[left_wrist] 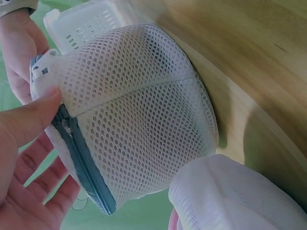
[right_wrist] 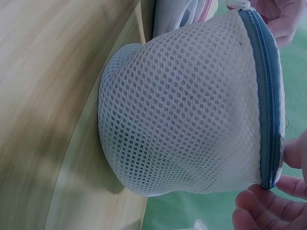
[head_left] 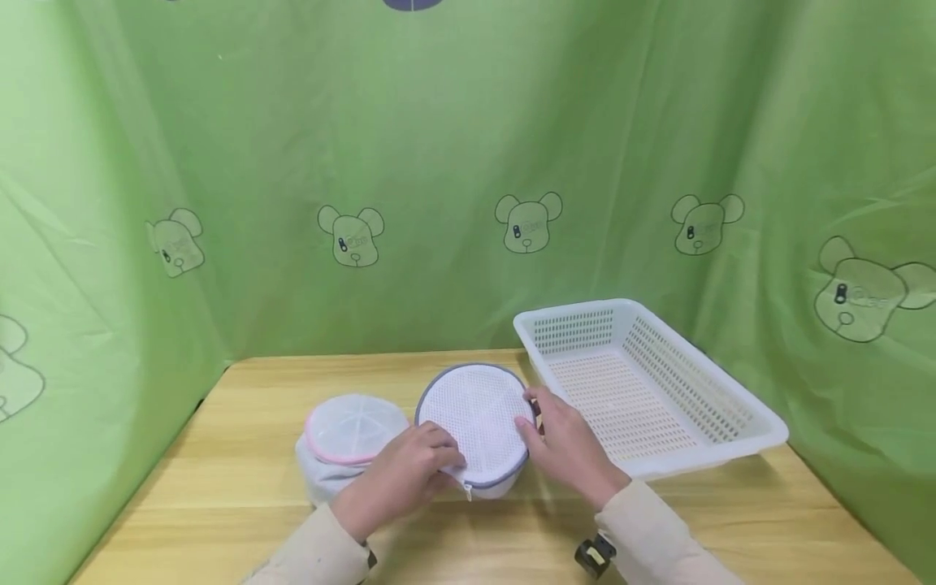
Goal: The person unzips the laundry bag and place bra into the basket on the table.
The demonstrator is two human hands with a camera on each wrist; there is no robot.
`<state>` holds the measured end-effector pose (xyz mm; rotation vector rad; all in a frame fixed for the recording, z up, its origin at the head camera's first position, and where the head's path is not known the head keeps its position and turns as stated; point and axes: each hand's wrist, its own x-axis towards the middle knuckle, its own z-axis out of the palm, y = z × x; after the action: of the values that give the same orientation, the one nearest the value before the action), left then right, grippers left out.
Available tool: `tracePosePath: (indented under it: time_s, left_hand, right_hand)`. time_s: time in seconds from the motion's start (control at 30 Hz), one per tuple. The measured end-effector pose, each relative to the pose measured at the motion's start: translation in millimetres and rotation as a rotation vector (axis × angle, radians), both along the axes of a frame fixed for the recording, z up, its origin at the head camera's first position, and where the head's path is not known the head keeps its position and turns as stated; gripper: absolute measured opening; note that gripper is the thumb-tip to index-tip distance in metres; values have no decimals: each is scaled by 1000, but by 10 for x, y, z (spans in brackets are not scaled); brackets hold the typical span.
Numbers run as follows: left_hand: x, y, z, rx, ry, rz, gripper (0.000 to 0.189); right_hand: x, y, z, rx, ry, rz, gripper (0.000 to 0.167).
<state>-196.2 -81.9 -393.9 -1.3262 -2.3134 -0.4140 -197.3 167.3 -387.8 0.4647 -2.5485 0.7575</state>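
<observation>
A round white mesh laundry bag (head_left: 475, 414) with a grey-blue zipper edge stands on the wooden table, its flat top facing up. My left hand (head_left: 409, 467) holds its front left edge, fingertips over the top. In the left wrist view, the thumb presses beside the zipper (left_wrist: 86, 167) while the other fingers spread along the top. My right hand (head_left: 566, 443) pinches the right side of the edge between thumb and fingers, at the zipper's end in the right wrist view. The zipper pull (head_left: 468, 490) hangs at the front.
Just left of my left hand sits another pale laundry bag with pink trim (head_left: 354, 426). A white plastic basket (head_left: 712, 455) with slotted walls stands at the right. Green curtains (head_left: 439, 162) printed with bear heads enclose the table (head_left: 241, 439) at the back and sides.
</observation>
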Motion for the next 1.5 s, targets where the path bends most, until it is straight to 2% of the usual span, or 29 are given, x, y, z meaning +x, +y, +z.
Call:
tracePosePath:
  time_s: [0.23,0.4,0.6,0.83,1.13,1.3,1.5]
  left_hand:
    - [-5,45,-11,29,26,-12,20]
    - [-2,59,-18,46,30,-5,21]
    - [-12,85,-20,43,31,8,20]
    - [-27,117,-1,57,24,30,22]
    - [-44,148,65,69,8,78,22]
    - [-49,163,82,59,1,89,23]
    - [-52,181,76,66,7,105,22]
  right_hand:
    - [43,53,-10,5,28,-25,30]
    - [79,62,2,2,41,-12,25]
    - [149,45,14,10,19,1,21]
    - [208,22,4,41,41,68,26]
    - [257,-58,-20,54,80,237,25]
    - [287,-90,-60,52,55,250,23]
    - [324,-124,-68,112,29,270,22]
